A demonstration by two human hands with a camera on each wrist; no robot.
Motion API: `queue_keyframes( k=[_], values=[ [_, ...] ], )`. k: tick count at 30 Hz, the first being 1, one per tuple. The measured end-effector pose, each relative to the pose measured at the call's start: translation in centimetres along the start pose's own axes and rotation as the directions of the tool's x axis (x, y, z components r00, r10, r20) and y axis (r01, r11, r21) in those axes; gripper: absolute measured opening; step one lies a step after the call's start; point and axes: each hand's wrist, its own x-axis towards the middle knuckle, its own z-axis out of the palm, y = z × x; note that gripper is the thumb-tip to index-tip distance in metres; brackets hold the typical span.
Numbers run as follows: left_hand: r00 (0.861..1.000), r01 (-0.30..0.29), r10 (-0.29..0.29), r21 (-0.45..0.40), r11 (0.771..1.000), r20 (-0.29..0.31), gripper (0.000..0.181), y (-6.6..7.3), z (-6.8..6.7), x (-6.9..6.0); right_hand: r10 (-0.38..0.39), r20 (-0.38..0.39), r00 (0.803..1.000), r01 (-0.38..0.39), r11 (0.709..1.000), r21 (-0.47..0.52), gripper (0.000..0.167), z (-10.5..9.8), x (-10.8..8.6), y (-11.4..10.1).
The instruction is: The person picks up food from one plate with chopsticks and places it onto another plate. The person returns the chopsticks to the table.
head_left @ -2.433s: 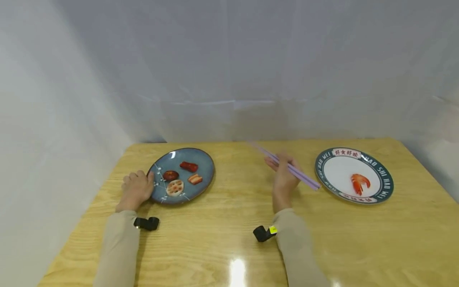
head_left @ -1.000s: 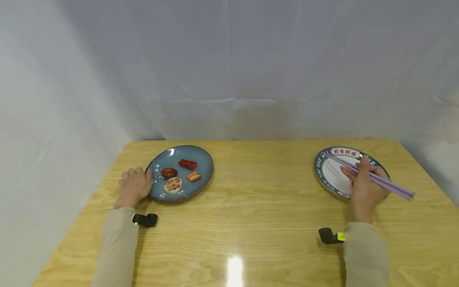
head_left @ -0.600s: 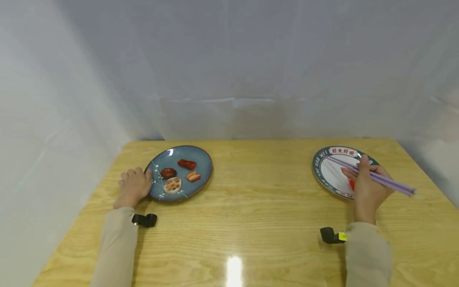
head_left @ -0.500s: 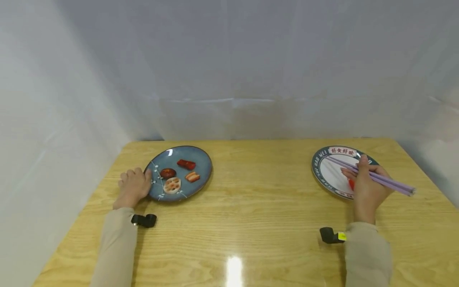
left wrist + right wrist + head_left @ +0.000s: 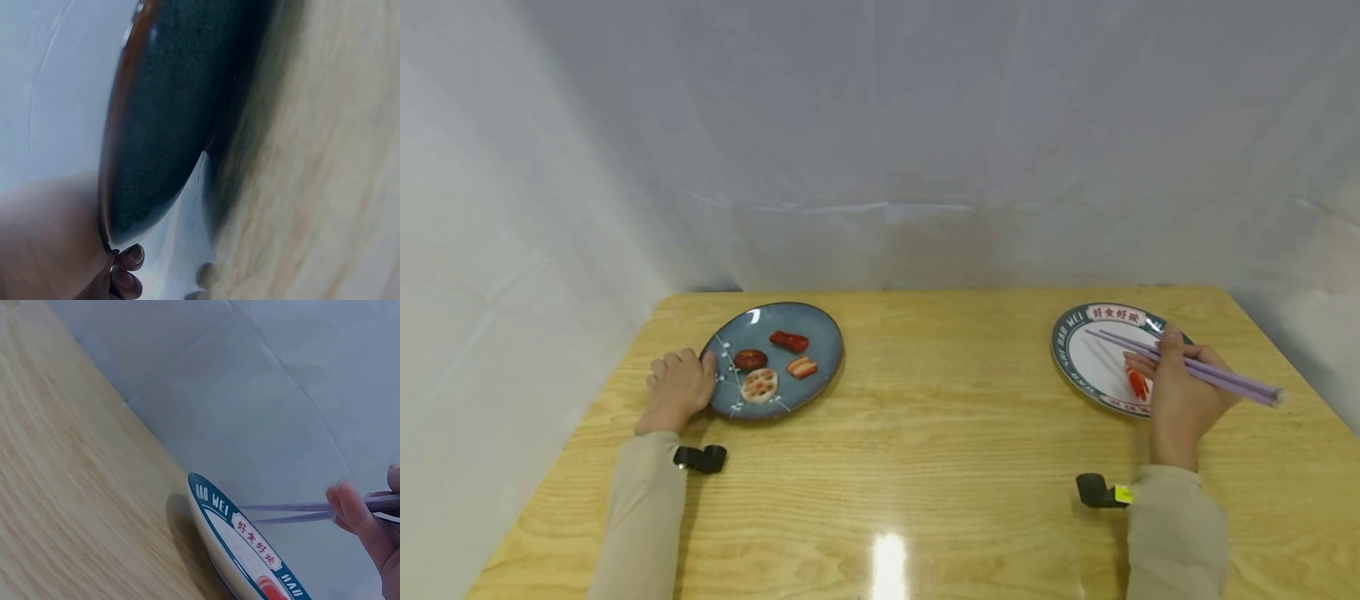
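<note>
My right hand [image 5: 1183, 404] holds a pair of pale purple chopsticks [image 5: 1236, 383], whose slim ends point left over a white plate with a dark green lettered rim [image 5: 1062, 354]. In the right wrist view the chopstick tips stand a little apart above the plate, with nothing between them. A red shrimp [image 5: 1137, 383] lies on that plate, partly behind my fingers. At the left, my left hand [image 5: 679, 387] grips the edge of a blue plate [image 5: 805, 321], thumb on the rim and fingertips [image 5: 134, 255] below it.
On the blue plate lie a red-brown piece [image 5: 789, 341], a mushroom cap [image 5: 750, 359], a lotus root slice [image 5: 760, 386] and a striped meat slice [image 5: 802, 367]. Both plates stand on a wooden table [image 5: 925, 433], with pale sheeting [image 5: 887, 150] behind and at the sides.
My right hand has carried the chopsticks from mid-table rightward over the white plate, and lately shifted slightly further right, showing more of the shrimp. My left hand stays on the blue plate.
</note>
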Motion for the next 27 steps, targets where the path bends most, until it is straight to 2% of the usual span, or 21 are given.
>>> queue_keyframes(
  k=[3, 8, 10, 13, 17, 19, 22, 27],
  values=[
    [1.0, 0.001, -0.001, -0.001, 1.0, 0.001, 0.06, -0.1, 0.0, 0.1, 0.012, -0.01, 1.0, -0.012, 1.0, 0.013, 0.032, 0.0, 0.0, -0.4],
    [1.0, 0.005, -0.005, -0.001, 1.0, 0.015, 0.06, -0.2, 0.1, 0.1, 0.077, -0.051, 0.996, -0.078, 0.997, -0.009, 0.031, -0.2, 0.0, -1.0],
    [1.0, 0.007, -0.008, 0.002, 1.0, 0.024, 0.059, -0.2, 0.1, 0.1, 0.095, -0.057, 0.994, -0.098, 0.994, -0.039, 0.03, -0.4, 0.1, -1.3],
    [0.999, 0.011, -0.011, 0.008, 1.0, 0.036, 0.06, -0.1, 0.0, 0.0, 0.081, -0.058, 0.995, -0.09, 0.982, -0.165, 0.029, -0.7, 0.2, -1.7],
    [0.999, 0.009, -0.009, 0.011, 1.0, 0.043, 0.06, -0.1, -0.1, -0.1, 0.085, -0.054, 0.995, -0.099, 0.93, -0.354, 0.03, -1.1, 0.3, -2.7],
    [0.999, 0.006, -0.006, 0.012, 1.0, 0.043, 0.061, 0.0, -0.1, -0.1, 0.105, -0.057, 0.993, -0.119, 0.908, -0.401, 0.03, -1.3, 0.2, -3.2],
    [0.999, 0.004, -0.004, 0.009, 1.0, 0.041, 0.06, 0.0, -0.2, -0.1, 0.12, -0.062, 0.991, -0.135, 0.899, -0.418, 0.028, -1.5, 0.3, -3.8],
    [0.999, -0.005, 0.004, 0.008, 1.0, 0.035, 0.06, 0.0, -0.2, -0.1, 0.123, -0.09, 0.988, -0.153, 0.802, -0.577, 0.024, -1.7, 0.2, -4.4]
  ],
)
